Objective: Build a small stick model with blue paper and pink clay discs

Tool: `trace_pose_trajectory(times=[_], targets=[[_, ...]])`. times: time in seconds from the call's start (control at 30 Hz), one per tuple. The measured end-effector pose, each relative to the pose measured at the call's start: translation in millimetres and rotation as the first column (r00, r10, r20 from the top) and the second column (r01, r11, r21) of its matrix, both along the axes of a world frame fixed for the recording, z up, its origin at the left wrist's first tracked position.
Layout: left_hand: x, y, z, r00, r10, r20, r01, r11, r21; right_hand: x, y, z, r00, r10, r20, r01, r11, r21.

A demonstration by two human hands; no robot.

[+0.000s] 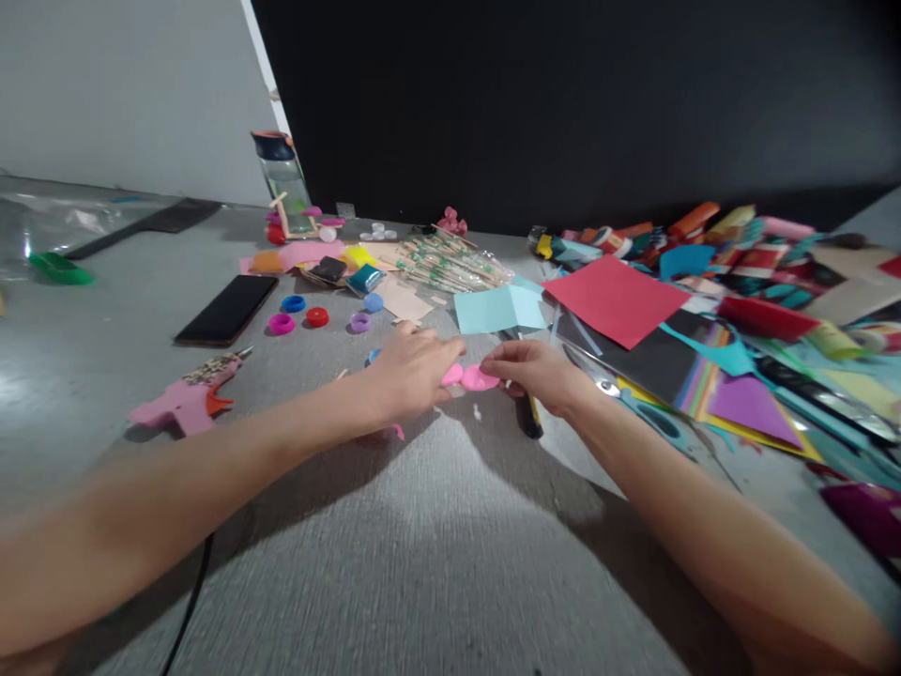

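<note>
A bright pink, clay-like piece (481,378) spans the gap between my hands over the middle of the table, narrowed at its centre into two lobes. My left hand (412,376) pinches its left end, palm down, with that end partly hidden under the fingers. At the other end, the thumb and fingertips of my right hand (531,374) grip its edge. Below the right fingers lies a black and yellow cutter (529,416), partly covered. A small pink scrap (398,432) shows beneath my left wrist, and a blue bit (374,356) peeks out behind that hand.
To the left are a pink glue gun (184,396), a phone (226,310) and several bottle caps (317,317). Bundled sticks (450,263) and a water bottle (282,178) stand farther back. Scissors (651,418), red paper (618,299) and coloured sheets (753,404) crowd the right.
</note>
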State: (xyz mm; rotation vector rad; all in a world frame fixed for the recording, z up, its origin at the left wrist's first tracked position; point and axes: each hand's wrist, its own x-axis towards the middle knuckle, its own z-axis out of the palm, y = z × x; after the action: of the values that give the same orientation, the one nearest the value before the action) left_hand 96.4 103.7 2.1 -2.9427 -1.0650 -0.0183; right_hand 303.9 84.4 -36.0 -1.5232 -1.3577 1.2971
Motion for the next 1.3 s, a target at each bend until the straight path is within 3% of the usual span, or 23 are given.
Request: trace_pose_trajectory(times=[0.23, 0.53, 0.7, 0.8, 0.87, 1.0, 1.1, 1.3], targets=[[2, 4, -4.6, 1.0, -0.004, -0.013, 0.005, 1.0, 0.027, -10, 0, -1.2, 0.997, -0.058, -0.059, 0.057, 0.998, -0.01], [-1, -1, 2.5, 0.999, 0.023, 0.033, -0.024, 0.998, 0.059, -2, -4, -5.2, 0.991, -0.062, -0.114, 0.065, 0.998, 0.02], [-13, -14, 19.6, 0.955, -0.031, 0.295, 0.005, 0.996, 0.087, 4, -18, 15.0, 0.986, -0.088, -0.138, 0.106, 0.986, 0.131], [-15, -32, 27.6, 0.832, 0.072, 0.551, -0.003, 0.992, -0.124, -3, -39, 32.5, 0.987, -0.051, -0.15, 0.089, 0.963, 0.256], [-14, -44, 28.9, 0.754, 0.189, 0.629, 0.069, 0.93, -0.361, -11, -55, 42.6, 0.99, 0.015, -0.138, 0.035, 0.936, 0.351], [-12, -62, 21.9, 0.655, 0.392, 0.647, 0.27, 0.678, -0.684, -23, -78, 53.8, 0.987, 0.099, -0.124, -0.034, 0.896, 0.443], [-15, -68, 16.3, 0.565, 0.541, 0.623, 0.32, 0.552, -0.77, -23, -87, 54.1, 0.976, 0.158, -0.152, -0.079, 0.901, 0.427], [-25, -88, 14.6, 0.525, 0.606, 0.598, 0.41, 0.436, -0.802, -26, -106, 48.9, 0.965, 0.261, 0.005, -0.234, 0.856, 0.461]])
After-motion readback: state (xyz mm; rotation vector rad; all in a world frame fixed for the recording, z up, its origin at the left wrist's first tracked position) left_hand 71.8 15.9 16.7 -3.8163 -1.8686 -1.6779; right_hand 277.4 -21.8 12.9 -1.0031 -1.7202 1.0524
